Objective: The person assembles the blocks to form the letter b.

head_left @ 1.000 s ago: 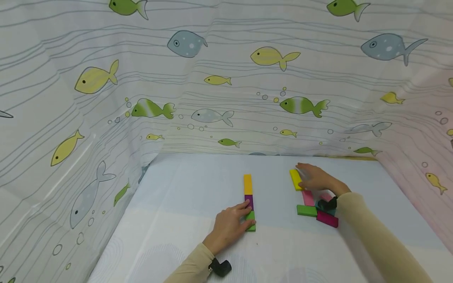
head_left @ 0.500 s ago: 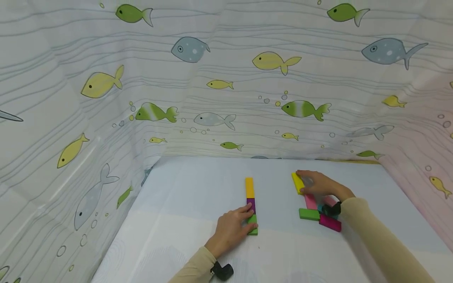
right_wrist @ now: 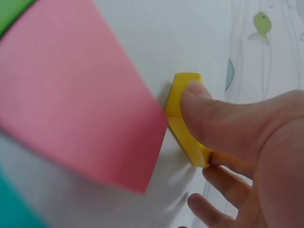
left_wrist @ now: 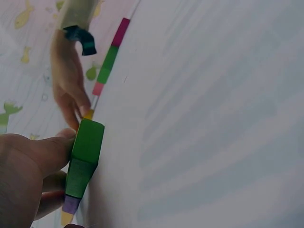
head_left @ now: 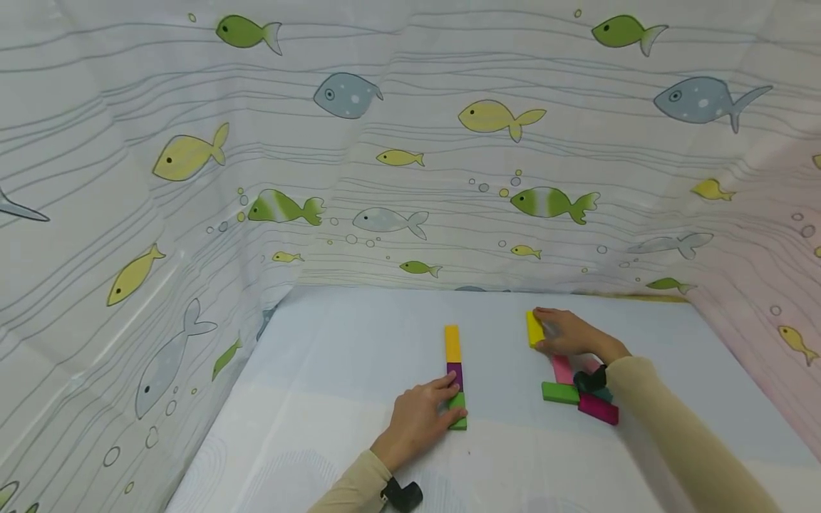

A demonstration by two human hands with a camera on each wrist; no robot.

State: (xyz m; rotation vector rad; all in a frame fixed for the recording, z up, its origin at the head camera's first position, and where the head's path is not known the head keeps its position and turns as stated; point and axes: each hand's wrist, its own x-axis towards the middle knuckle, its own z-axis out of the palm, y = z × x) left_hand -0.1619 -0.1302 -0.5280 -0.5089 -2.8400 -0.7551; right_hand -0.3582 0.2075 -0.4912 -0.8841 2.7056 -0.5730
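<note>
Pinching yellow block point(head_left: 535, 330) in right hand point(head_left: 567, 333) near surface's point(head_left: 359, 335) far edge, with left hand point(head_left: 417, 419) spread on block row point(head_left: 459, 381); could skew under sideways pressure.

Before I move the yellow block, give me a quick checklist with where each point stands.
1. Right hand has the yellow block: ok, it is pinched.
2. Left hand steadies the row: ok, it rests on the purple block and the green block beneath it.
3. Orange block in line with those two: ok, roughly straight.
4. Gap between row and yellow block: ok, no block lies there.
5. Yellow block free of the pink block: cannot tell, their corners look close or touching.
</note>
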